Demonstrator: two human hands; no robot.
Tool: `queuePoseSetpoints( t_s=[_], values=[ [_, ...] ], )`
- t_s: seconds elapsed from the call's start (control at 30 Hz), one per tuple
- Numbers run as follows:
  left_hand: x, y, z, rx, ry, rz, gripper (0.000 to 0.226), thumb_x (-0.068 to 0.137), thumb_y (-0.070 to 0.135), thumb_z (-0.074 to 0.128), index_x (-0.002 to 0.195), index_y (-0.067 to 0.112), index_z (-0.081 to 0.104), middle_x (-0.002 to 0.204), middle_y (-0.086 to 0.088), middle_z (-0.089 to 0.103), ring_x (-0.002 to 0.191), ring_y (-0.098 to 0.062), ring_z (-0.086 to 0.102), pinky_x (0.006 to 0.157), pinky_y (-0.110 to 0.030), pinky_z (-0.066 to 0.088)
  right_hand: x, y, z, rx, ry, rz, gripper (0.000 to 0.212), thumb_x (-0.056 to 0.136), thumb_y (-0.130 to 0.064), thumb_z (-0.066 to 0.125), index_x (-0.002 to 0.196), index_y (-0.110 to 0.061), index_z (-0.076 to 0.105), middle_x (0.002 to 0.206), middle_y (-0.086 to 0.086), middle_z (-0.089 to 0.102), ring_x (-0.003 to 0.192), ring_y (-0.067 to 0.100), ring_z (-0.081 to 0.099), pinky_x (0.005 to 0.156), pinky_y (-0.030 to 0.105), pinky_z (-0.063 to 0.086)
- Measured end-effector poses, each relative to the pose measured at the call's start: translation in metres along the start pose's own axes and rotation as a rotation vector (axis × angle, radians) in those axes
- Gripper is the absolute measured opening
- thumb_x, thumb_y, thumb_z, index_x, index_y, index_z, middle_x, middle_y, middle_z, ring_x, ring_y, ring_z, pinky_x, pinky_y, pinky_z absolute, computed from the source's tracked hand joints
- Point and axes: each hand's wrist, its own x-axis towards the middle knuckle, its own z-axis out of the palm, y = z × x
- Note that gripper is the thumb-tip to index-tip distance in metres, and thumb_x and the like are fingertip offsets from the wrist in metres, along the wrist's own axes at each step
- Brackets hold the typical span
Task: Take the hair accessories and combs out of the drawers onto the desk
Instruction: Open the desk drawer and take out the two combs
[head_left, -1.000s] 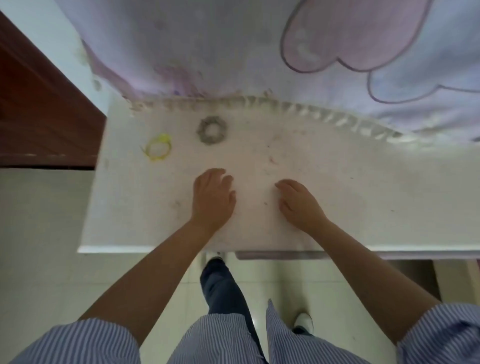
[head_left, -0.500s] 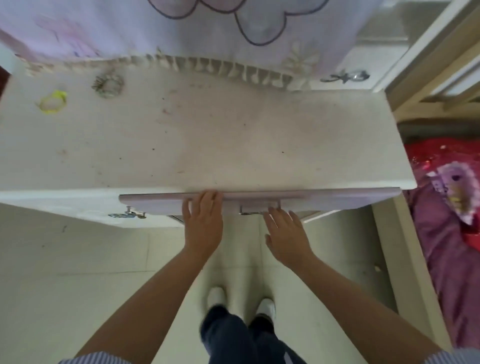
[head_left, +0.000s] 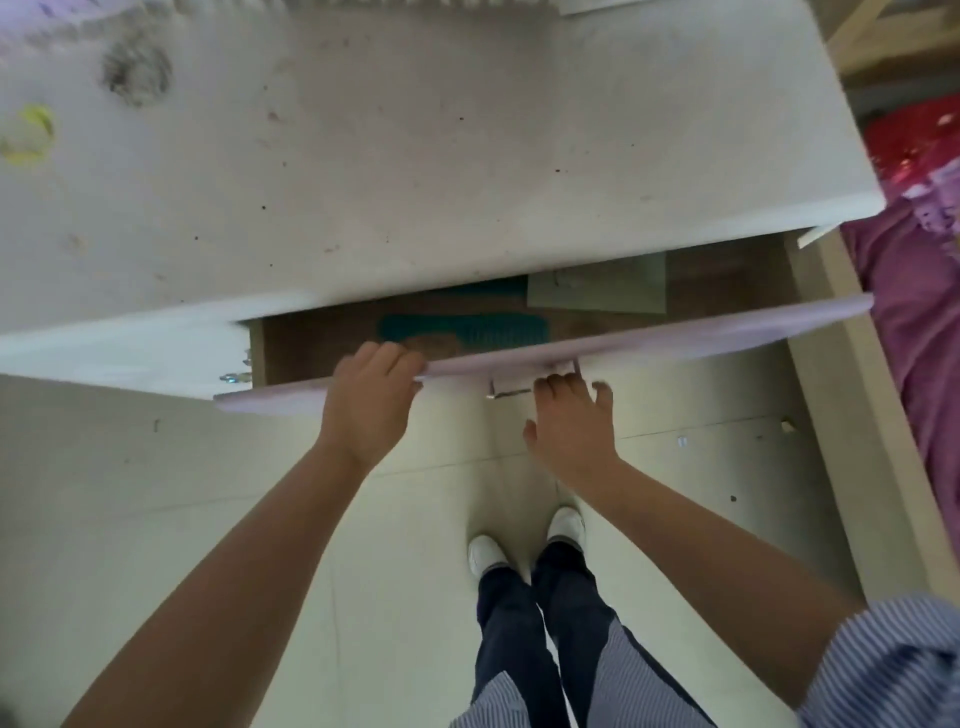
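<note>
The white desk (head_left: 415, 156) has a drawer with a pale pink front (head_left: 675, 332) standing partly out. Inside the drawer lies a teal comb (head_left: 467, 327) and a pale green flat card or box (head_left: 597, 283). My left hand (head_left: 369, 405) grips the top edge of the drawer front, fingers hooked over it. My right hand (head_left: 571, 426) is just below the front, fingertips at the metal handle (head_left: 511, 387); whether it grips the handle is unclear. On the desk's far left sit a grey scrunchie (head_left: 136, 73) and a yellow hair tie (head_left: 28, 132), both blurred.
A second metal handle (head_left: 234, 376) shows on the white drawer at the left. A wooden bed frame (head_left: 852, 415) and purple-red bedding (head_left: 919, 291) stand close on the right. My feet in white shoes (head_left: 524, 540) are on the tiled floor below the drawer.
My hands left the desktop and went to the drawer front. The drawer has slid out towards me, and the comb inside has come into sight.
</note>
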Motion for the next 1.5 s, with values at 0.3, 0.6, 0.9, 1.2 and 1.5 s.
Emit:
queuePoseSetpoints(
  t_s=[0.3,0.6,0.9,1.2,1.5],
  values=[
    [-0.024,0.008,0.016,0.002,-0.152,0.118,0.034,0.037,0.006,0.094,0.06,0.007,0.069,0.053,-0.007,0.066,0.046,-0.023,0.062,0.04,-0.021,0.049,-0.015,0.028,-0.007,-0.04,0.491,-0.104,0.041,0.052,-0.007,0.082,0.091,-0.006,0.071,0.089,0.014,0.075,0.093,0.026,0.057,0.085,0.038,0.04],
    [-0.013,-0.014,0.021,-0.193,-0.295,-0.015,0.029,0.081,0.029,0.07,0.096,0.004,0.066,0.095,-0.012,0.068,0.088,-0.027,0.062,0.072,-0.031,0.052,0.063,0.016,-0.04,-0.057,-0.266,-0.286,0.04,0.093,-0.039,0.044,0.113,-0.007,0.057,0.11,0.015,0.064,0.101,0.029,0.059,0.078,0.035,0.051],
    [0.015,-0.033,0.019,-0.132,-0.242,-0.381,0.039,0.093,0.016,0.05,0.13,0.008,0.043,0.126,-0.014,0.056,0.112,-0.029,0.052,0.093,-0.037,0.046,0.113,-0.03,-0.008,-0.332,-0.357,-0.317,0.026,0.092,-0.008,0.047,0.115,-0.002,0.057,0.121,0.016,0.061,0.11,0.03,0.059,0.089,0.037,0.051],
    [0.088,0.008,0.075,0.084,-0.401,-0.25,0.051,0.095,0.008,0.043,0.143,0.006,0.025,0.149,-0.017,0.03,0.136,-0.031,0.029,0.11,-0.045,0.03,0.081,0.036,-0.05,-0.178,-0.296,-0.411,0.03,0.086,-0.001,0.047,0.111,-0.009,0.059,0.111,0.012,0.064,0.099,0.027,0.061,0.073,0.027,0.047],
    [0.101,0.003,0.096,0.102,-0.527,-0.196,0.051,0.096,0.027,0.048,0.136,-0.002,0.033,0.136,-0.024,0.045,0.124,-0.036,0.043,0.102,-0.043,0.039,0.064,0.049,-0.051,0.016,-0.249,-0.403,0.026,0.092,-0.013,0.048,0.115,-0.008,0.06,0.112,0.012,0.064,0.1,0.027,0.058,0.08,0.034,0.05]
  ],
)
